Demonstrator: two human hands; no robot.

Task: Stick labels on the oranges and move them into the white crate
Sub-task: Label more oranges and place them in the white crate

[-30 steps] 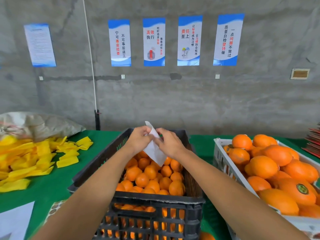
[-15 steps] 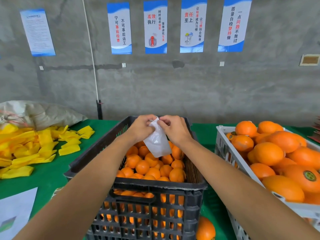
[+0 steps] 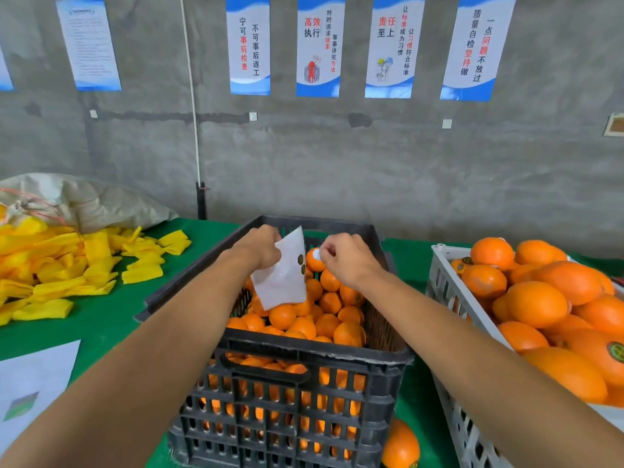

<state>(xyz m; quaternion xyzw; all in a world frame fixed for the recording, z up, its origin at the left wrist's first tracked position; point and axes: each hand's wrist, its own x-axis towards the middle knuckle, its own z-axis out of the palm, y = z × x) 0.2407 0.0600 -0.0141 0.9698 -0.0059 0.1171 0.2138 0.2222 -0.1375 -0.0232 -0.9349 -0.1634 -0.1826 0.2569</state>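
My left hand (image 3: pixel 261 248) grips the label sheet (image 3: pixel 282 275); my right hand (image 3: pixel 341 260), pinching a peeled label (image 3: pixel 315 255), hovers directly above the black crate's oranges (image 3: pixel 324 315).

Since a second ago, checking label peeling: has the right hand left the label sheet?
Yes. The right hand has moved rightward off the label sheet, over the black crate.

Above the black crate (image 3: pixel 297 359) of oranges (image 3: pixel 324 319), the left hand (image 3: pixel 260 246) holds the label sheet (image 3: pixel 282 282); the right hand (image 3: pixel 344 261) pinches 1 label (image 3: pixel 316 254).
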